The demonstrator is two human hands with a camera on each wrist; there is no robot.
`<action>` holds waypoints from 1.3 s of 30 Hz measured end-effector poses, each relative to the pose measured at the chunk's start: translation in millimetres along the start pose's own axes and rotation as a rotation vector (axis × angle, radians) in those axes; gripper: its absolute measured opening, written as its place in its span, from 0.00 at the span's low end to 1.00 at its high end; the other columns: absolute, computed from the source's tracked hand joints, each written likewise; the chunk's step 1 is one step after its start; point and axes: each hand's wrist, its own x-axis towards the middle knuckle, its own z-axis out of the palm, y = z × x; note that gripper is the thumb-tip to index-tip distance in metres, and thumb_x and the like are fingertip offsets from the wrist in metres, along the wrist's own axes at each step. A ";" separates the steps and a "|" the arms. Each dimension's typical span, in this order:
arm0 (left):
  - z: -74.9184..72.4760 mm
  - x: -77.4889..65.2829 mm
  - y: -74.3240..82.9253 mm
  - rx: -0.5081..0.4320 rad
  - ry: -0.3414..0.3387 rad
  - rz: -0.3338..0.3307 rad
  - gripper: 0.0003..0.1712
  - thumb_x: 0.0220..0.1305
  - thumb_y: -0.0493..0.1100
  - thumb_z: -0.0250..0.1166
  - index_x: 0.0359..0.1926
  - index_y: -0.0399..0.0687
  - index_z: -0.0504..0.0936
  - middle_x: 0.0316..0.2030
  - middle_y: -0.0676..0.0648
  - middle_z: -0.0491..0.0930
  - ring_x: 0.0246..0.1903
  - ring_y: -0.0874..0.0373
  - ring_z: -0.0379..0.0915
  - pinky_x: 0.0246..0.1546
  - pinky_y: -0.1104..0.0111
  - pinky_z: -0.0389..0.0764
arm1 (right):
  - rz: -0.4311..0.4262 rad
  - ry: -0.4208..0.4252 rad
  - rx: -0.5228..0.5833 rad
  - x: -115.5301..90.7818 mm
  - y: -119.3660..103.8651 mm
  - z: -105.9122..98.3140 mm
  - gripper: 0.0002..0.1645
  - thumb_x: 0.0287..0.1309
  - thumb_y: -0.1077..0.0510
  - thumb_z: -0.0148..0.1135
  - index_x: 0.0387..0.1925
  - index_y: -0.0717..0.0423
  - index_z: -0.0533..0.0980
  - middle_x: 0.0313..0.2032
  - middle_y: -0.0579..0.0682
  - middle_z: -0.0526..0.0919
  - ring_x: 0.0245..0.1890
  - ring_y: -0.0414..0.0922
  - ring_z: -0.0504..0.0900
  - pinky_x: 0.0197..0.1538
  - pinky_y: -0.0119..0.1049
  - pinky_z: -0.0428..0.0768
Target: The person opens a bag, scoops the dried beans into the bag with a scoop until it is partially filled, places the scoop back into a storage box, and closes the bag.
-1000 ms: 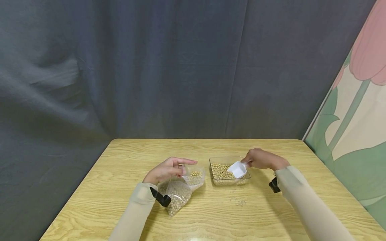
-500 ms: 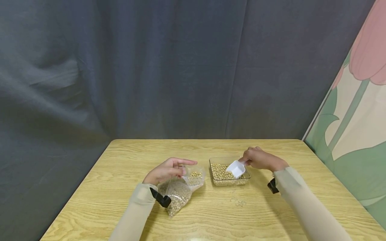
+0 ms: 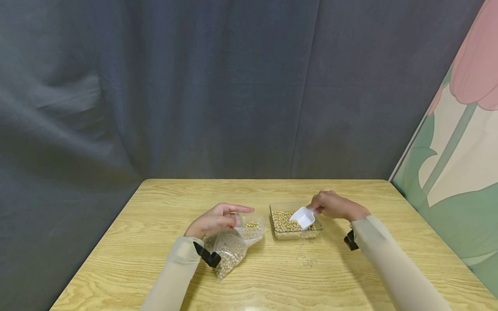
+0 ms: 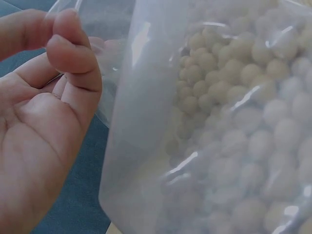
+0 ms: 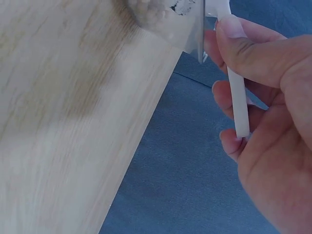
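Note:
My left hand (image 3: 214, 222) pinches the open mouth of a clear plastic bag (image 3: 231, 250) between thumb and fingers, index finger stretched over the opening. Pale yellow soybeans fill the bag's lower part; in the left wrist view the beans (image 4: 258, 122) show through the film. To the right stands a clear rectangular container (image 3: 297, 235) partly full of soybeans (image 3: 283, 221). My right hand (image 3: 337, 205) grips the handle of a white scoop (image 3: 302, 218), whose bowl dips toward the beans inside the container. In the right wrist view, fingers wrap the scoop's white handle (image 5: 238, 100).
A few small clear bits (image 3: 309, 261) lie on the wooden table (image 3: 272, 285) in front of the container. A dark curtain (image 3: 241, 95) hangs behind the table, and a flower-patterned panel (image 3: 459, 151) stands along its right side.
The scoop and my right hand have slid slightly left within the container. My left hand and the bag have stayed in place.

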 end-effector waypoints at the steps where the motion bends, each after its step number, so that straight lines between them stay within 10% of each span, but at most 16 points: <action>1: 0.1 0.0 0.2 0.004 0.002 -0.002 0.28 0.65 0.26 0.51 0.67 0.30 0.64 0.19 0.59 0.77 0.19 0.62 0.55 0.27 0.73 0.68 | 0.006 -0.004 0.020 0.0 0.1 0.3 0.17 0.54 0.75 0.59 0.41 0.60 0.86 0.29 0.49 0.86 0.23 0.31 0.66 0.30 0.28 0.67; 23: 1.1 0.1 2.9 0.015 0.012 -0.027 0.28 0.65 0.26 0.50 0.67 0.32 0.65 0.17 0.58 0.76 0.19 0.58 0.52 0.26 0.70 0.65 | 0.021 -0.057 0.236 1.6 4.2 16.7 0.12 0.59 0.74 0.55 0.37 0.70 0.84 0.18 0.53 0.74 0.19 0.31 0.56 0.27 0.28 0.64; 39: 1.4 1.1 3.1 0.038 0.033 -0.056 0.28 0.66 0.27 0.51 0.67 0.35 0.67 0.16 0.57 0.74 0.18 0.55 0.50 0.25 0.68 0.63 | 0.084 -0.068 0.296 4.3 4.4 23.4 0.12 0.59 0.74 0.55 0.32 0.67 0.84 0.26 0.54 0.83 0.20 0.32 0.60 0.27 0.27 0.65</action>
